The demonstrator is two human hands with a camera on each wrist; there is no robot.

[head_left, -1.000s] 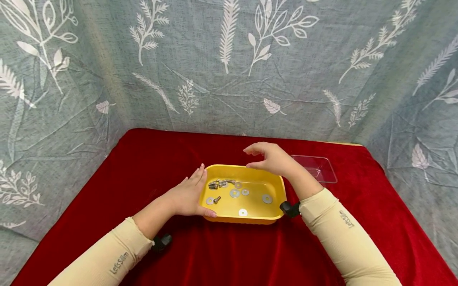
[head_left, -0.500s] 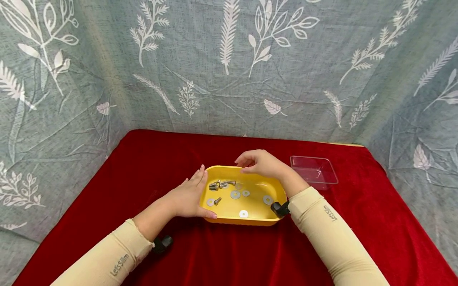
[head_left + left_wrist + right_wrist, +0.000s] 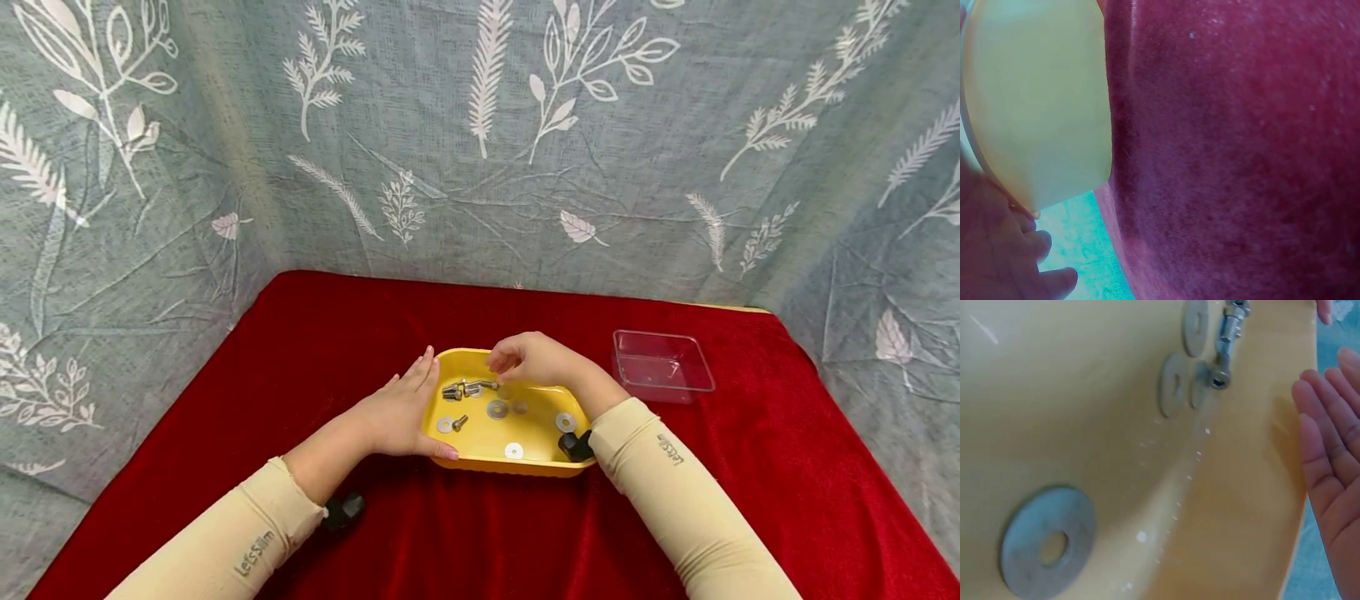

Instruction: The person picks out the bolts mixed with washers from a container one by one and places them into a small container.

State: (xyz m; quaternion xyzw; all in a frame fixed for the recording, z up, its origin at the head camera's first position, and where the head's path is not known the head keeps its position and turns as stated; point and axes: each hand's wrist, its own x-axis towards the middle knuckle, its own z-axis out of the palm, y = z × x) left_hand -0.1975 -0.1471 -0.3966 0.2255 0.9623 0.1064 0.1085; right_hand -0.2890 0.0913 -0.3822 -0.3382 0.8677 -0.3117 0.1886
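Observation:
A yellow plastic tray (image 3: pixel 551 468) holds several flat washers (image 3: pixel 566 422), a small cluster of bolts (image 3: pixel 453 393) and one separate bolt (image 3: pixel 461 422). Against its left side lies my left hand (image 3: pixel 396 414), fingers spread along the wall and thumb over the near rim. My right hand (image 3: pixel 542 360) hovers above the far part of the tray, near the bolts, with bent fingers and nothing visible in them. In the right wrist view its fingers are loosely extended, and a large washer (image 3: pixel 1029 550) shows close up. The left wrist view catches the tray's outer wall (image 3: pixel 1041 106).
A clear plastic box (image 3: pixel 660 392) stands on the red cloth (image 3: pixel 360 325) at the back right. Grey patterned curtains (image 3: pixel 442 208) enclose the table's back and sides. A black wrist device (image 3: pixel 575 447) overlaps the tray's near right corner.
My right hand has moved left and lower, from above the tray's far right rim to over the tray near the bolts. The left hand stays against the tray's left side.

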